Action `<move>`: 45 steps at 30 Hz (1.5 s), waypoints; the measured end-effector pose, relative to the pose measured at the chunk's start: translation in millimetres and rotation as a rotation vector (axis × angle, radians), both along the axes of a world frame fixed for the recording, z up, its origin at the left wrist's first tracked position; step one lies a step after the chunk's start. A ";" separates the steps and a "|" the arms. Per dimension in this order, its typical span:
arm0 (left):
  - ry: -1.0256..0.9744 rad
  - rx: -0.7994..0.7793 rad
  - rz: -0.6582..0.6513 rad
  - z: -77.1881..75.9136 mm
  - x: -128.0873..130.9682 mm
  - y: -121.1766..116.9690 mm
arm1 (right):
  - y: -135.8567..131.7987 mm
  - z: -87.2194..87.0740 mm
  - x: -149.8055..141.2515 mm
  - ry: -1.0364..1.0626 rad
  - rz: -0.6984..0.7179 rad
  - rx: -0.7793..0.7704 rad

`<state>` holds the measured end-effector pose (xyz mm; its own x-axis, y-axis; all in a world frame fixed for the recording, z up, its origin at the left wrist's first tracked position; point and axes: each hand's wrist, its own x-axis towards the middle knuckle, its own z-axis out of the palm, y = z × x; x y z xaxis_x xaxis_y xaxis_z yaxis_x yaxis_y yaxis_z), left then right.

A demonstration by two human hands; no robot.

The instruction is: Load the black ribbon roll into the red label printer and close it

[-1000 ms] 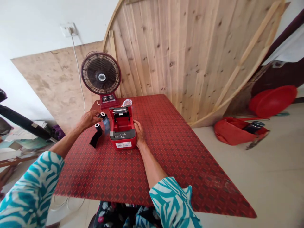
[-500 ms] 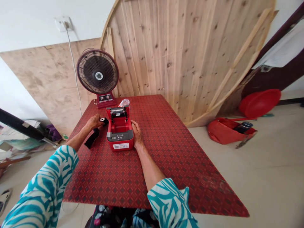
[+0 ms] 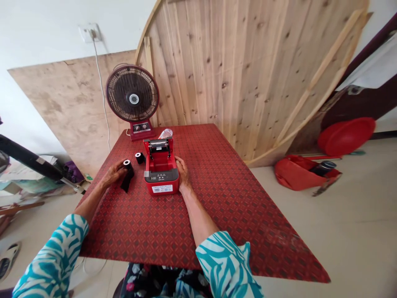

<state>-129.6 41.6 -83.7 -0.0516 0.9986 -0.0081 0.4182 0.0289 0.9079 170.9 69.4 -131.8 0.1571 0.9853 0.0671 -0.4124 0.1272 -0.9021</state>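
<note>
On the table (image 3: pixel 232 215) with a red patterned cover, a red printer (image 3: pixel 161 176) stands upright, and its lid (image 3: pixel 159 145) is raised at the back, so that the red inside is visible. On the front side of the printer there is a white label (image 3: pixel 162 188), but its print is too small to be read. The right hand (image 3: pixel 182 171) lies along the right side of the printer and touches it; whether the fingers are clamped on it, I cannot tell. To the left of the printer, the left hand (image 3: pixel 115 173) is at a black roll (image 3: pixel 127 171), which has a white core and a loose black strip that hangs down toward the near edge. The fingertips meet the roll at its left side, but I cannot tell if they are closed on it. A second black roll (image 3: pixel 140 159) stands between this roll and the printer, a little farther back. Behind the printer a clear bottle (image 3: pixel 166 133) is partly hidden, and a dark red fan (image 3: pixel 133 99) stands at the far left corner.
</note>
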 end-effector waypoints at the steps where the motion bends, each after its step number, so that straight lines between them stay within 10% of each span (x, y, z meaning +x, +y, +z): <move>1: 0.011 0.008 0.005 -2.2 3.2 -0.4 | -0.3 0.3 0.0 -0.001 -0.006 0.000; 8: -0.035 0.116 0.046 14.2 18.7 -4.8 | 0.8 -1.1 -1.4 -0.010 -0.016 -0.001; 17: 0.408 0.321 -0.353 84.4 100.5 -10.3 | 3.2 -3.4 -4.0 -0.005 0.000 0.043; 33: 1.174 0.120 -0.488 77.4 161.9 37.5 | 2.7 -3.0 -4.4 -0.040 -0.007 0.072; 38: 1.037 0.088 -0.572 80.8 157.6 42.3 | 5.8 -6.4 -5.7 -0.030 -0.013 0.059; 45: 0.588 0.312 -0.410 81.6 127.1 -26.1 | 5.4 -7.1 -4.9 -0.026 -0.013 0.049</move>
